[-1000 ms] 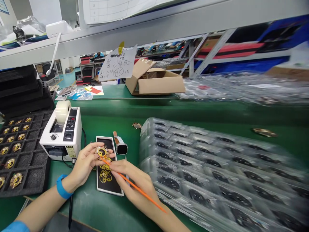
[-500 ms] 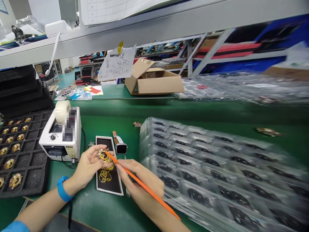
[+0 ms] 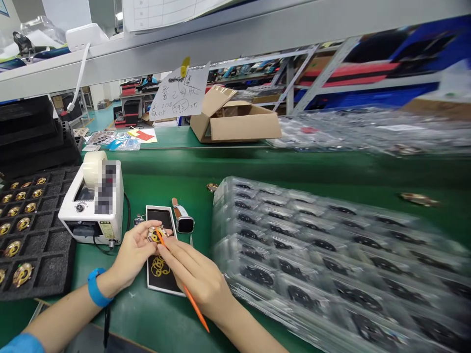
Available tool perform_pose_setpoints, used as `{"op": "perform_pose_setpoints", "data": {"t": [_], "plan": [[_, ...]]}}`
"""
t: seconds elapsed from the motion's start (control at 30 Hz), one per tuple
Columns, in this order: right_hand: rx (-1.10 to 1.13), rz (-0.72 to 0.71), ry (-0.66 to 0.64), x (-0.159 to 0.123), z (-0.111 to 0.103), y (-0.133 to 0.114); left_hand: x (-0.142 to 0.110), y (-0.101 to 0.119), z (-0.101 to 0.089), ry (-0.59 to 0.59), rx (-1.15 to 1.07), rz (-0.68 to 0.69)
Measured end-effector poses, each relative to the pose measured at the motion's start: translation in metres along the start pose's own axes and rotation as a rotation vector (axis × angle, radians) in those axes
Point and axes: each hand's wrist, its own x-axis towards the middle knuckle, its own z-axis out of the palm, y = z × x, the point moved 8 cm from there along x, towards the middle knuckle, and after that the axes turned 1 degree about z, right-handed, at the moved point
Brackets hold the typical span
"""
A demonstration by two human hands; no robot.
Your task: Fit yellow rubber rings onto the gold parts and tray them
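In my left hand (image 3: 134, 252), a round gold watch part (image 3: 152, 234) is pinched between thumb and fingers. My right hand (image 3: 200, 274) is closed on slim orange tweezers (image 3: 195, 309), whose tip is at the face of the watch part. The fingers partly cover that face, so I cannot tell whether the tip grips anything. Below both hands lies a white-rimmed tray (image 3: 147, 280) with a black inside. Several thin yellow rings (image 3: 159, 267) are heaped in it. A smartwatch (image 3: 185, 225) with a brown and pale strap rests just beyond the tray.
A white tape dispenser (image 3: 117, 196) stands left of the tray. Further left, a black foam tray (image 3: 55, 272) holds several gold watch parts. Clear plastic trays (image 3: 294, 260) of black parts are stacked at right. An open cardboard box (image 3: 245, 128) sits at the back, under a shelf beam (image 3: 221, 44).
The right hand has turned and moved left over the watch part, so the tweezers now stand steeper. The left hand has shifted only slightly and keeps its hold.
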Motion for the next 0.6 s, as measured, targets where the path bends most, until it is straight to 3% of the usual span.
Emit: {"op": "perform_pose_setpoints", "data": {"t": [0.2,0.3,0.43,0.5,0.6], "plan": [[0.227,0.458,0.17,0.005,-0.025,0.032,0.002,0.004,-0.007,0.067,0.117,0.017],[0.316,0.591,0.158,0.0,-0.025,0.043,0.002,0.008,-0.007,0.065,0.17,0.049],[0.326,0.582,0.12,-0.003,-0.024,0.043,0.003,0.009,-0.008,0.069,0.239,0.073],[0.247,0.52,0.134,-0.001,-0.026,0.037,0.003,0.008,-0.009,0.086,0.254,0.084],[0.117,0.414,0.046,0.006,-0.014,0.024,0.001,0.008,-0.007,0.089,0.241,0.104]]}}
